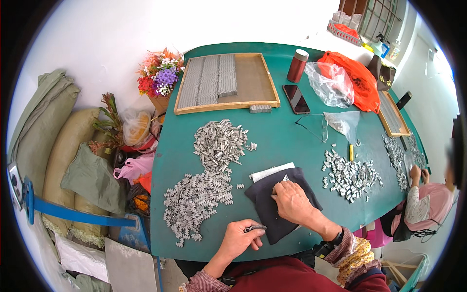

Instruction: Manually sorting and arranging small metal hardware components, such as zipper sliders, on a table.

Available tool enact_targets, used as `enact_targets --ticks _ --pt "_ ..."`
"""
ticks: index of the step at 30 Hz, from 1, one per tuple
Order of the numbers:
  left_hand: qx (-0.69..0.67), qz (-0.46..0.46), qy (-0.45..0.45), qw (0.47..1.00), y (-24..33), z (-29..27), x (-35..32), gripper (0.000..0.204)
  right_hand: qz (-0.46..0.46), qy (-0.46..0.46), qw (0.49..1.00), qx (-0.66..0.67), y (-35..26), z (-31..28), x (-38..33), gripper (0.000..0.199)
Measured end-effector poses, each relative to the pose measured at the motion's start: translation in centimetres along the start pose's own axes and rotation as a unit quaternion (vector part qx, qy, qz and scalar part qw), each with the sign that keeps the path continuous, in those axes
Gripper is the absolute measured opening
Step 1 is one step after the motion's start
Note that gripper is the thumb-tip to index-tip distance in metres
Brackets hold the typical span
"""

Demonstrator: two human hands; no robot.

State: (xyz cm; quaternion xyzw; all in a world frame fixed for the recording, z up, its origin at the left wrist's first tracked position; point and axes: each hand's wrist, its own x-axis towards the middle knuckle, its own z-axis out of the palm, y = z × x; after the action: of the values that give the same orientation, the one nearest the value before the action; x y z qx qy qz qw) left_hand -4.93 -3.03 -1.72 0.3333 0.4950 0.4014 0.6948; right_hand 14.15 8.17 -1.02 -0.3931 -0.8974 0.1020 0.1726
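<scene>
Head view: left hand [238, 238] fingers pinch a small metal clip [255, 228], likely light, stiff, slippery; grip its edges. Right hand [291, 200] presses dark cloth [265, 207], holding nothing visible.

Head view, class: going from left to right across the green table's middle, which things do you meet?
Lower pile of metal clips → dark cloth → right hand → right pile of clips → far-right clips.

Your left hand [238, 238] has bare green table [287, 141] only just ahead of it; beyond lie two heaps of small metal pieces [204, 190]. Past the dark cloth [272, 204], the table centre stays open up to the phone [296, 99] and wooden tray [253, 92].
</scene>
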Motion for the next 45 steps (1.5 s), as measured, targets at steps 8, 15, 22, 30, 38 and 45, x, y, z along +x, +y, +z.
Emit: enact_targets --ticks 8,15,22,30,38,45 --pt "0.014 0.012 0.010 1.000 0.3 1.4 0.1 0.010 0.065 0.009 0.962 0.265 -2.7 -3.0 -1.9 0.012" --pt "0.027 0.038 0.014 0.999 0.4 3.0 0.7 0.013 0.097 0.030 0.907 0.409 -4.2 -1.6 -4.4 0.016" --pt "0.034 0.060 0.019 0.997 1.0 4.1 1.0 0.016 0.133 0.038 0.880 0.454 -3.9 -0.9 -5.2 0.016" --pt "0.043 0.051 0.023 0.997 0.7 4.2 1.2 0.016 0.142 0.051 0.875 0.461 -4.1 -0.6 -5.4 0.015" --pt "0.078 0.035 0.010 0.996 1.2 4.3 1.3 0.014 0.074 0.117 0.917 0.375 -4.2 -0.1 -5.6 0.010" --pt "0.109 0.019 0.004 0.994 2.0 4.9 1.9 0.012 -0.012 0.200 0.932 0.304 -3.7 0.2 -5.6 0.009"
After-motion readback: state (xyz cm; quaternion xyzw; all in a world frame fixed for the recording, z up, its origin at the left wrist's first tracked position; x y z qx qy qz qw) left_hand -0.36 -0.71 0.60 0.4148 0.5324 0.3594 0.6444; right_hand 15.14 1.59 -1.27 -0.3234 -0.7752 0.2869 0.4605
